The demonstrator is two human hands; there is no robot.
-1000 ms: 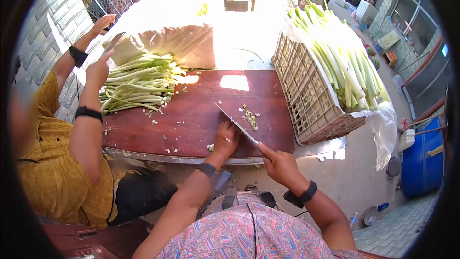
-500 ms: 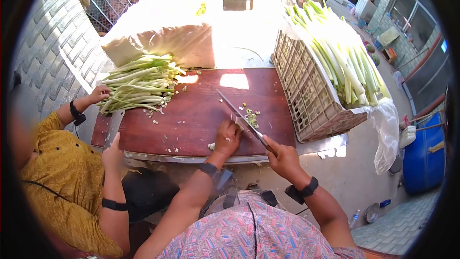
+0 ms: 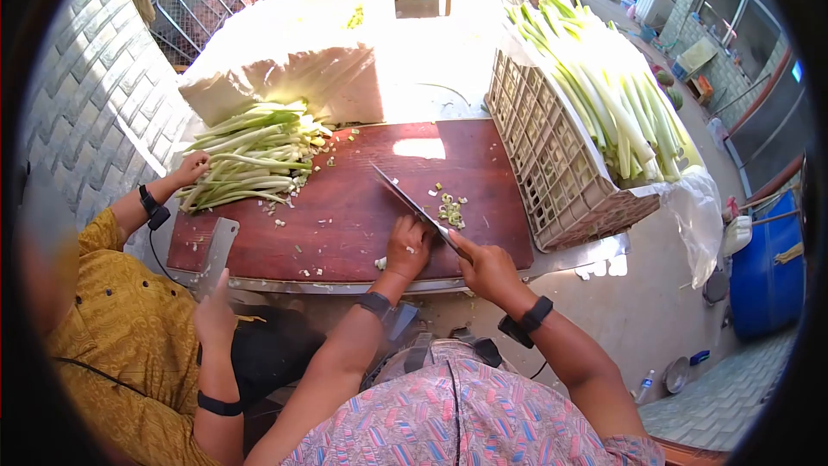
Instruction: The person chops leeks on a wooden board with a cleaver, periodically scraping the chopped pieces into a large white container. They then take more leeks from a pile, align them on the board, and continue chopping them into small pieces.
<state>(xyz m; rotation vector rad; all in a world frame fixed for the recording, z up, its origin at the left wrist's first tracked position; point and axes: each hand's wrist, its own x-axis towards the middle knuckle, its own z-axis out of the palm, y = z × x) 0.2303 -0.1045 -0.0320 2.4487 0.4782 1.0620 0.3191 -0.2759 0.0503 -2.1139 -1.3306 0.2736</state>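
My right hand (image 3: 490, 274) is closed round the handle of a knife (image 3: 412, 200); the blade slants up and left over the board, close against my left fingers. My left hand (image 3: 409, 250) rests on the red-brown board (image 3: 345, 198) with its fingers curled in behind the blade. What those fingers hold is hidden. Chopped scallion pieces (image 3: 450, 210) lie just right of the blade, and a small white bit (image 3: 380, 263) sits beside my left wrist.
At my left a co-worker holds a cleaver (image 3: 220, 250), other hand on a scallion pile (image 3: 250, 155). A plastic crate (image 3: 552, 155) packed with long scallions (image 3: 608, 103) borders the board's right side. Behind stands a covered block (image 3: 285, 86). A blue barrel (image 3: 766, 276) is far right.
My right hand and the knife have shifted left, toward my left fingers. The left hand has barely moved. The co-worker's cleaver has drawn back from the pile, and their other hand has moved onto it.
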